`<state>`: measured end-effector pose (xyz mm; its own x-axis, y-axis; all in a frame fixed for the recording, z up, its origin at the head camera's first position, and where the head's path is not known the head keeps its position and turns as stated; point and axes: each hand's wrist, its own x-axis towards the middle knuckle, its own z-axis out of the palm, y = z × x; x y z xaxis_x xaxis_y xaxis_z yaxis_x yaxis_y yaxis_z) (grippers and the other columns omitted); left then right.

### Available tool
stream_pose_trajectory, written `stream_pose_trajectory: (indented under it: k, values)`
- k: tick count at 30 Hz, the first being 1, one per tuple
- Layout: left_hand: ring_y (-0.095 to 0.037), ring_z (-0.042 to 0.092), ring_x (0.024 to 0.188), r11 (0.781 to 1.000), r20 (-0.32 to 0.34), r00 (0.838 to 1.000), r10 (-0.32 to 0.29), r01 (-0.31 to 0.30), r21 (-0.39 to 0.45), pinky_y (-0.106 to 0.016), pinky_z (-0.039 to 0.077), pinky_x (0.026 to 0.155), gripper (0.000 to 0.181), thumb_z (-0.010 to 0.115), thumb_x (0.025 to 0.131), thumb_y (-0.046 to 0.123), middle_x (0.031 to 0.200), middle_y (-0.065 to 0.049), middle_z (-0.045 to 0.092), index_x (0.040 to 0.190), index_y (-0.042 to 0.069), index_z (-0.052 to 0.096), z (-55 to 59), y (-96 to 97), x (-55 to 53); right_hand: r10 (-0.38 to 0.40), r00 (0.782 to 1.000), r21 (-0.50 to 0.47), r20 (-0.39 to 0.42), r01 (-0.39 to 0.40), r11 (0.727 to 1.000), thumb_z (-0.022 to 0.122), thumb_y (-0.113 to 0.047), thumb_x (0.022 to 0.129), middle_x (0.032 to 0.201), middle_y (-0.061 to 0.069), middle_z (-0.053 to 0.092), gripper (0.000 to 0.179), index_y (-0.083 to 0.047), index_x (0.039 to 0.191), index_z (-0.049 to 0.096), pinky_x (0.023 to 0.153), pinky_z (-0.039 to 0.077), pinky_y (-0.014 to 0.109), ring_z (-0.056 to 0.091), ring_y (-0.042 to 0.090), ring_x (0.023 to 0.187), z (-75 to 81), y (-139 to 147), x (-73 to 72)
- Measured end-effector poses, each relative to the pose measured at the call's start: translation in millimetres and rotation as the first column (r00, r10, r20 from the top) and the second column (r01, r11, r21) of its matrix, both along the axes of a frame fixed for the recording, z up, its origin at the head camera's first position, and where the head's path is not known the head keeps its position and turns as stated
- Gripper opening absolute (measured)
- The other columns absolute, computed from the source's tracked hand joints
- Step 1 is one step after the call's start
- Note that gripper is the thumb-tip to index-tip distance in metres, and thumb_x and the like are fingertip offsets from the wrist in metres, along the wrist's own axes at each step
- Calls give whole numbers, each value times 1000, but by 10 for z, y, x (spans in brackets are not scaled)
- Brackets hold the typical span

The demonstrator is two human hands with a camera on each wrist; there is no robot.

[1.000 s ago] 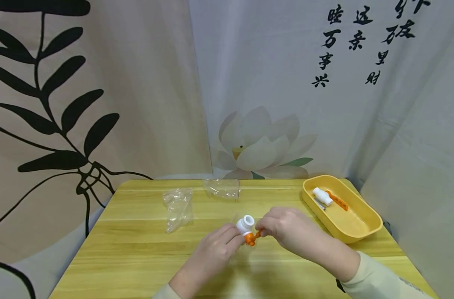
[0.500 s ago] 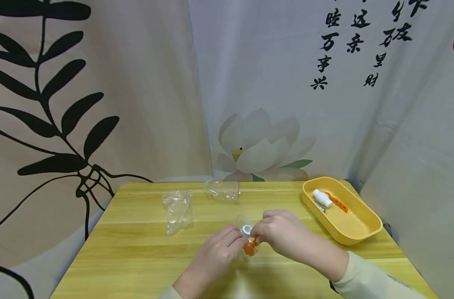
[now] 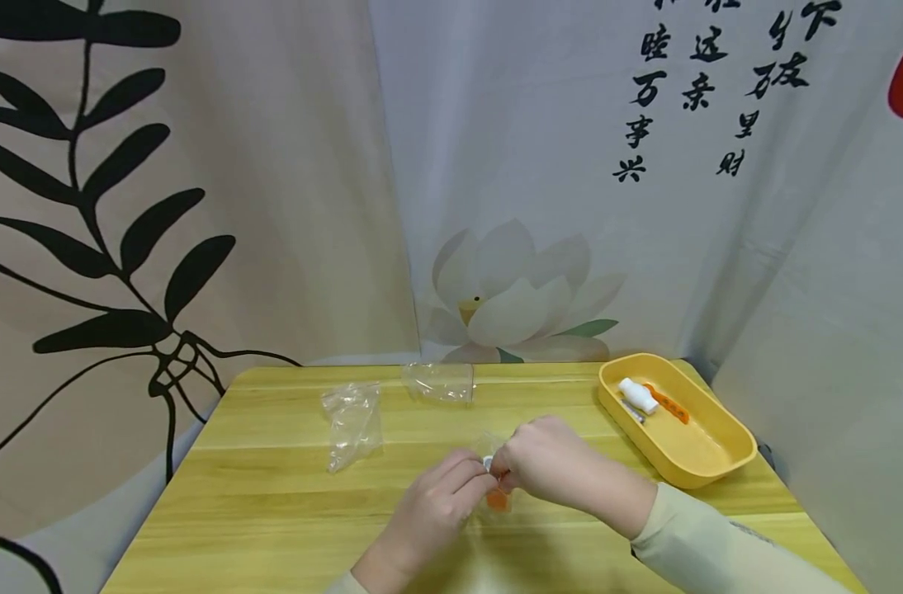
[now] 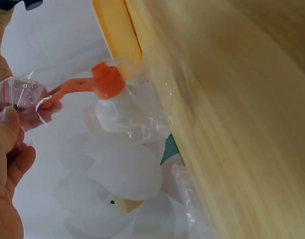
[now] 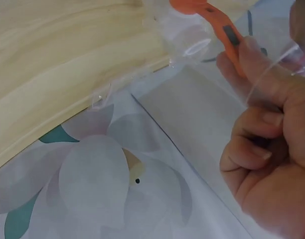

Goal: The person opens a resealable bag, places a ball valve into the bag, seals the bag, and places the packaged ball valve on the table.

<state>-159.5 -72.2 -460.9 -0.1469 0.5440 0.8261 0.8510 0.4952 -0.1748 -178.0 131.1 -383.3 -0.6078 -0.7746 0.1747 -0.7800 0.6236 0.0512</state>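
Observation:
A small white bottle-like part (image 4: 117,114) with an orange cap (image 4: 108,81) and an orange handle (image 4: 75,87) hangs inside a clear plastic bag (image 4: 25,94). With thumb and fingertip my right hand (image 3: 544,458) pinches the handle's end, plain in the right wrist view, where the bag's rim crosses the fingers. My left hand (image 3: 432,499) pinches the bag near its mouth, thumb pressed on the film in the left wrist view. Seen from the head, both sets of fingertips meet above the orange cap, and the white part is mostly hidden behind them.
Two more clear bags, a crumpled one (image 3: 351,425) and another (image 3: 440,384) at the back edge, lie on the wooden table (image 3: 273,511). At the right, a yellow tray (image 3: 700,437) holds a white bottle-like part (image 3: 637,396), an orange strip (image 3: 668,404) and a small grey piece (image 3: 632,412).
The white part with its orange cap has sunk into the clear bag, its open end now covered by fingers. My right hand has shifted left, close against the left hand.

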Motion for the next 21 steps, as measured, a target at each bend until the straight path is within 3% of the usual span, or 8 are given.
stream_pose_trajectory:
  k: [6, 15, 21]
  values:
    - [-9, 69, 94, 1000, 25, 1000, -4, 5, -1, -11, 57, 92, 15, 80, 83, 0, 97, 4, 75, 92, 10, 75, -55, 7, 1, -27, 999, 76, -44, 30, 997, 92, -40, 73, 61, -21, 66, 18, -32, 69, 76, 49, 30, 16, 31, -2, 53, -91, -51, -38]
    - [-7, 67, 93, 1000, 69, 998, 13, -12, -23, -8, 55, 89, 11, 80, 85, 6, 97, 4, 73, 95, 10, 75, -89, 5, 13, -16, 990, 117, -140, 33, 993, 94, -39, 71, 56, -19, 59, 30, -32, 60, 68, 47, 27, 16, 26, 1, 53, -171, -89, -97]
    - [-7, 66, 92, 999, 90, 996, 20, -18, -27, -8, 55, 88, 8, 77, 89, 5, 98, 5, 73, 95, 10, 75, -94, 0, 33, 12, 992, 104, -126, 1, 995, 95, -38, 72, 60, -18, 65, 21, -31, 67, 75, 49, 30, 15, 29, -1, 54, -175, -79, -95]
